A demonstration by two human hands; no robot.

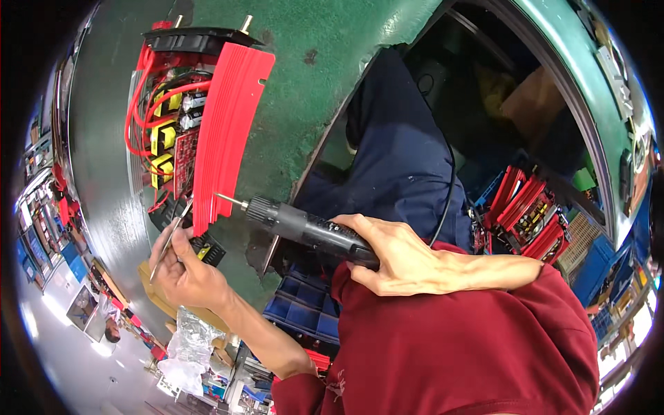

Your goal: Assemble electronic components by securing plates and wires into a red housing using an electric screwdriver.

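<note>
My right hand [401, 256] is wrapped round a black electric screwdriver [311, 228], its bit pointing left at the lower end of a red ribbed metal panel [228, 131]. Whether the bit touches the panel I cannot tell. In my left hand [187, 273] a pair of thin metal tweezers [169, 242] is pinched, tips up near the panel's lower corner. The panel belongs to an opened electronic device with a red circuit board [185, 159], yellow-wrapped transformers [164, 138], silver capacitors [192, 111] and thick red wires [131, 117]. A black end plate [200, 43] caps its far end.
The device lies on a worn green bench [311, 90]. Blue compartment bins [301, 304] sit below the screwdriver, beside a clear plastic bag [187, 353]. More red device units [529, 214] are stacked at right near a blue crate [595, 266]. A black cable [449, 180] trails over my leg.
</note>
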